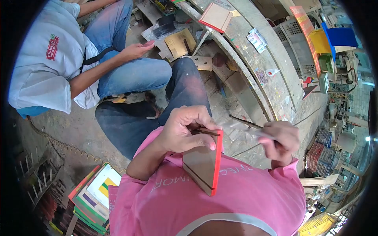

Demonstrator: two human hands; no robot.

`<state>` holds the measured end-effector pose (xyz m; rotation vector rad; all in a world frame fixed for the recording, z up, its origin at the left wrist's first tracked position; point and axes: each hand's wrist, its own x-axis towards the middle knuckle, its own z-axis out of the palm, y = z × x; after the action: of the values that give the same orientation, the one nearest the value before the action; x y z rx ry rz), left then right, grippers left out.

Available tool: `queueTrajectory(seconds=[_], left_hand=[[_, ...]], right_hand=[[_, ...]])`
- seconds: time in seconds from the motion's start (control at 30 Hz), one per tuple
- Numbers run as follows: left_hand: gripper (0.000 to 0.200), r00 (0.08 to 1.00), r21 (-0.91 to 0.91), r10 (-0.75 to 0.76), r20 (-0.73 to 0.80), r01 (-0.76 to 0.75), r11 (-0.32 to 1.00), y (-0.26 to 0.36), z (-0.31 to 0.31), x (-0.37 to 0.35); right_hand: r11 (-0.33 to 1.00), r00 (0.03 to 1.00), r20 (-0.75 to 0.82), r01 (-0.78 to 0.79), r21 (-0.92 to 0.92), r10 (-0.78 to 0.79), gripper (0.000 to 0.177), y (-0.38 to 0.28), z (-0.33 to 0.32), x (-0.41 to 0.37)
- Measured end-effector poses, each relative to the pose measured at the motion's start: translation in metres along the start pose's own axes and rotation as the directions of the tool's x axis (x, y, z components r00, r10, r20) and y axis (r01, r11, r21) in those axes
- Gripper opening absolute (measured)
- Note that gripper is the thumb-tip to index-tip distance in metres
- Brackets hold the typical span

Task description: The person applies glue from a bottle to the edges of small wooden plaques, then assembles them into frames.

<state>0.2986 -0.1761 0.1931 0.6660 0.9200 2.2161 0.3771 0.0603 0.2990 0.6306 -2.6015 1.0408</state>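
Note:
Near the middle of the head view, my left hand (pixel 189 130) grips a wooden board (pixel 201 165) with a red edge, fingers behind it and thumb on the near side. The board is tilted, its red edge turned toward the right. To the right, apart from the board, my right hand (pixel 280 142) is closed around a thin tool (pixel 248 122) with a dark narrow end that points up and left. Motion blurs this hand and part of the tool, so the tool's kind is unclear.
A co-worker (pixel 47 70) sits at the upper left, one hand over the knee. A worn curved bench (pixel 271 78) holds another red-edged board (pixel 215 17), a printed paper and a small white bottle (pixel 272 72). Coloured panels (pixel 96 196) are stacked at the lower left.

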Motion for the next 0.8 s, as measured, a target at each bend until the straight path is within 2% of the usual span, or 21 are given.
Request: queueTrajectory(seconds=[0.03,0.07,0.13,0.17,0.2,0.23,0.27,0.33,0.37,0.4,0.47,0.5,0.53,0.6,0.63,0.67,0.73,0.77,0.8], left_hand=[[0.029,1.000,-0.018,0.007,-0.006,-0.007,1.000,-0.001,0.001,0.000],[0.029,1.000,-0.022,-0.001,-0.011,0.001,1.000,-0.001,0.004,-0.002],[0.027,1.000,-0.078,-0.012,-0.016,0.010,0.997,0.004,0.006,0.002],[0.027,1.000,-0.077,-0.014,-0.015,0.013,0.997,0.005,0.005,0.003],[0.027,0.998,0.027,0.044,0.041,-0.045,0.999,0.006,0.002,0.006],[0.028,0.990,0.126,0.098,0.102,-0.110,0.986,0.007,-0.001,0.009],[0.028,0.990,0.126,0.098,0.103,-0.110,0.986,0.007,-0.003,0.009],[0.029,0.989,0.084,0.094,0.115,-0.104,0.991,0.006,-0.009,0.005],[0.020,0.993,0.066,0.069,0.099,-0.075,0.995,0.011,-0.009,0.004],[0.020,0.991,0.069,0.066,0.113,-0.074,0.995,0.014,-0.009,0.003],[0.012,1.000,-0.044,-0.017,0.021,0.018,0.999,0.019,-0.006,0.001],[0.014,0.995,-0.136,-0.092,-0.040,0.085,0.987,0.025,0.003,0.001],[0.014,0.996,-0.126,-0.090,-0.020,0.086,0.988,0.029,0.004,0.000],[0.023,0.948,-0.027,-0.296,-0.119,0.295,0.955,0.039,0.003,-0.003],[0.029,0.934,-0.020,-0.315,-0.169,0.316,0.949,0.042,0.006,-0.003],[0.029,0.937,-0.005,-0.310,-0.160,0.314,0.950,0.044,0.006,-0.003],[0.028,0.950,-0.026,-0.275,-0.145,0.275,0.961,0.049,0.003,-0.002],[0.027,0.933,0.005,-0.296,-0.206,0.304,0.953,0.054,0.010,-0.001],[0.027,0.935,0.014,-0.295,-0.195,0.304,0.953,0.053,0.010,-0.002]], right_hand=[[0.996,0.979,-0.205,0.007,0.091,0.011,0.018,0.005,0.006,-0.009],[0.995,0.979,-0.202,-0.001,0.097,0.021,0.018,0.004,0.004,-0.016],[0.978,0.914,-0.362,-0.205,-0.024,0.182,0.020,0.007,0.000,-0.021],[0.958,0.888,-0.381,-0.286,-0.017,0.258,0.025,0.010,0.000,-0.016],[0.958,0.887,-0.384,-0.285,-0.018,0.257,0.025,0.016,0.001,-0.014],[0.899,0.816,-0.394,-0.433,0.069,0.423,0.027,0.024,0.002,-0.012],[0.809,0.719,-0.386,-0.567,0.157,0.578,0.029,0.033,0.005,-0.010],[0.755,0.666,-0.367,-0.623,0.205,0.649,0.032,0.063,0.011,-0.002],[0.716,0.640,-0.330,-0.663,0.220,0.694,0.032,0.084,0.013,-0.001],[0.677,0.611,-0.300,-0.698,0.233,0.733,0.032,0.109,0.016,-0.001],[0.610,0.523,-0.315,-0.706,0.361,0.792,0.036,0.167,0.028,-0.006],[0.658,0.535,-0.437,-0.727,0.197,0.723,0.037,0.198,0.038,-0.012],[0.670,0.552,-0.542,-0.742,0.028,0.634,0.039,0.227,0.048,-0.017],[0.605,0.574,-0.586,-0.778,-0.170,0.572,0.039,0.266,0.067,-0.020],[0.547,0.556,-0.578,-0.809,-0.213,0.597,0.037,0.272,0.078,-0.017],[0.528,0.543,-0.556,-0.823,-0.207,0.629,0.035,0.263,0.086,-0.005],[0.443,0.538,-0.553,-0.842,-0.309,0.636,0.031,0.297,0.101,-0.005],[0.442,0.532,-0.565,-0.845,-0.302,0.630,0.031,0.299,0.101,0.000],[0.408,0.528,-0.570,-0.849,-0.336,0.629,0.030,0.302,0.103,0.006]])
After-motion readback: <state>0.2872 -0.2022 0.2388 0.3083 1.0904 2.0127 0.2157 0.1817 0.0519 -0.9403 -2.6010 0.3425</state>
